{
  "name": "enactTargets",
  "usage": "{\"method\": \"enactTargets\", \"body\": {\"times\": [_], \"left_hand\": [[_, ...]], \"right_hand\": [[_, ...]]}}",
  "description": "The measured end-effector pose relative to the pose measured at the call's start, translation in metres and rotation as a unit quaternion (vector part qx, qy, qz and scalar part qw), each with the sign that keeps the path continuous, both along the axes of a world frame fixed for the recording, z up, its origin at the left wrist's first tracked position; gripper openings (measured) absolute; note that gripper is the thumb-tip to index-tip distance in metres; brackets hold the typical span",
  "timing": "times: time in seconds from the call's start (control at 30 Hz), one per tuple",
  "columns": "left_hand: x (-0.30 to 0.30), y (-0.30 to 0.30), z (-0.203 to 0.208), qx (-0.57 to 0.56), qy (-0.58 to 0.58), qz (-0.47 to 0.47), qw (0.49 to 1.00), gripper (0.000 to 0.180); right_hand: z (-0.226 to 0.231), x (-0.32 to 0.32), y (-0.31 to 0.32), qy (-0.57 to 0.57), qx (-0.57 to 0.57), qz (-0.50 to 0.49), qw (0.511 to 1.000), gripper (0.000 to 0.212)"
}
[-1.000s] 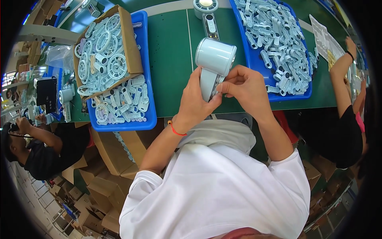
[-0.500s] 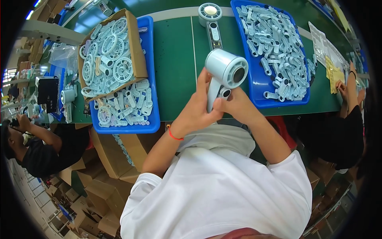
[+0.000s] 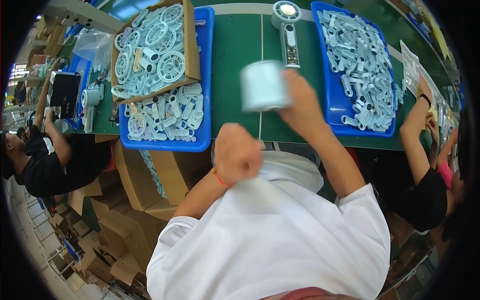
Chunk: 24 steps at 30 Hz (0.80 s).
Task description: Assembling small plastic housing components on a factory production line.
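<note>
A pale blue handheld fan [image 3: 266, 86], smeared by motion, is held up over the near part of the green table. My right hand [image 3: 300, 97] is closed on it from the right, and its handle is hidden. Lower and to the left, in front of my shirt, my left hand [image 3: 239, 155] is curled into a blurred fist, apart from the fan, with nothing visible in it. Beyond the fan, another handheld fan [image 3: 288, 35] lies on the table with its handle toward me and the inside of the handle exposed.
On the left, a blue tray [image 3: 206, 100] of small pale blue parts carries a cardboard box [image 3: 192, 45] full of ring-shaped parts. A second blue tray [image 3: 336, 112] of handle pieces stands right. Co-workers sit either side; open cartons [image 3: 132, 185] stand below left.
My left hand has let go of the fan, drawn back toward me and curled up. My right hand has swung the fan left and turned its head sideways. The view has shifted slightly.
</note>
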State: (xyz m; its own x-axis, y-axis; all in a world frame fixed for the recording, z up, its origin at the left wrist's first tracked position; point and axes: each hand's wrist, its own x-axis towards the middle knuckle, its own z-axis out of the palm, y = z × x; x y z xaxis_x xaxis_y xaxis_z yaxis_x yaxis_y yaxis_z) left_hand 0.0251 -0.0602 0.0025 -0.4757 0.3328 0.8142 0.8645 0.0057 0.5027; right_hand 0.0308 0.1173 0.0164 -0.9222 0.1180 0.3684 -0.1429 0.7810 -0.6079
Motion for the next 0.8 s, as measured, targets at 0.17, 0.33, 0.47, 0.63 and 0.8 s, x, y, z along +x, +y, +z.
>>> {"method": "enactTargets", "body": {"times": [0.17, 0.33, 0.47, 0.63, 0.8], "left_hand": [[-0.028, 0.007, 0.029, -0.289, -0.048, 0.044, 0.955, 0.049], [-0.028, 0.004, 0.027, -0.404, -0.012, 0.097, 0.909, 0.055], [-0.029, 0.012, 0.031, -0.417, -0.005, 0.111, 0.902, 0.051], [-0.029, 0.011, 0.026, -0.404, 0.005, 0.095, 0.91, 0.049], [-0.032, 0.015, 0.024, -0.439, 0.053, 0.091, 0.892, 0.051]], "right_hand": [[0.006, 0.007, -0.023, -0.075, 0.134, 0.072, 0.986, 0.068], [0.002, 0.03, 0.006, -0.131, 0.029, 0.093, 0.987, 0.06], [-0.012, 0.035, 0.001, -0.053, 0.041, 0.065, 0.996, 0.059], [-0.022, 0.038, 0.0, 0.022, 0.09, 0.068, 0.993, 0.062], [-0.027, 0.038, -0.003, 0.022, 0.159, 0.069, 0.985, 0.061]]}}
